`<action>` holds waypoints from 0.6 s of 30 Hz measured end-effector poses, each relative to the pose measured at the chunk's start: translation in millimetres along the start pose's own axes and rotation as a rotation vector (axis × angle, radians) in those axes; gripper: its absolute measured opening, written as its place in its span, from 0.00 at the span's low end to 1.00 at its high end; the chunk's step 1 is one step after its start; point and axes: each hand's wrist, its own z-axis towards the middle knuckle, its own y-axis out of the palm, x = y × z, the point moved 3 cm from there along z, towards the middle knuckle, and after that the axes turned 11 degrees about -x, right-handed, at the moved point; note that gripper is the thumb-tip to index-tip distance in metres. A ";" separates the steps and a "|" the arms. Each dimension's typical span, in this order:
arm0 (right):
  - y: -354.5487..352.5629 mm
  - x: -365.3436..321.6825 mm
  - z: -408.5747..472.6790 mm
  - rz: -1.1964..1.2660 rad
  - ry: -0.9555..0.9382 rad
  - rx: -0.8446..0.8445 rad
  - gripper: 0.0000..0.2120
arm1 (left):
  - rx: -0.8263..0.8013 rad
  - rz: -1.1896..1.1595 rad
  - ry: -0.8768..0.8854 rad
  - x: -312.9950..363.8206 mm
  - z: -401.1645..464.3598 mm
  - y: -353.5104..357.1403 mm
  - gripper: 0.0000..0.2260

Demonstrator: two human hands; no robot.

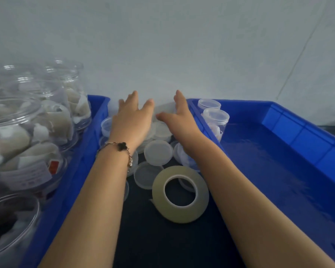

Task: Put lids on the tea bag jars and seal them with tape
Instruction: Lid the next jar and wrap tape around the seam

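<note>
On the left, open jars [46, 117] of tea bags stand in a blue tray [79, 171]. The left hand [132, 117] and right hand [179, 117] reach with spread fingers over the pile of lids [159, 151], holding nothing. The tape roll [180, 194] lies near. It seems a lid is being chosen; next she must pinch one.

Bins [290, 132] showing blue; tape [180, 194] showing olive-tan; lids [158, 152] appearing translucent white; desk [153, 238] showing black; wall [182, 45] appearing pale grey.
</note>
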 end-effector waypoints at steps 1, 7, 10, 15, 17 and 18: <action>7.6 -3.5 -2.3 0.024 -0.016 -0.009 0.38 | 0.043 -0.016 -0.038 -2.8 -7.4 -8.1 0.25; 74.6 -20.9 -29.9 0.094 -0.165 -0.213 0.36 | 0.326 0.064 -0.078 -18.5 -90.9 -49.9 0.24; 107.4 -32.0 -44.9 0.160 -0.222 -0.314 0.23 | 0.412 0.149 -0.049 -24.4 -107.6 -57.6 0.21; 144.6 -36.7 -53.7 0.161 -0.245 -0.453 0.21 | 0.710 0.142 0.018 -22.6 -125.7 -71.7 0.19; 152.0 -43.8 -57.1 0.161 -0.248 -0.468 0.21 | 0.840 0.088 0.044 -22.5 -131.1 -77.5 0.19; 154.6 -45.1 -57.7 0.165 -0.240 -0.471 0.15 | 0.897 0.079 0.034 -24.4 -133.3 -79.4 0.19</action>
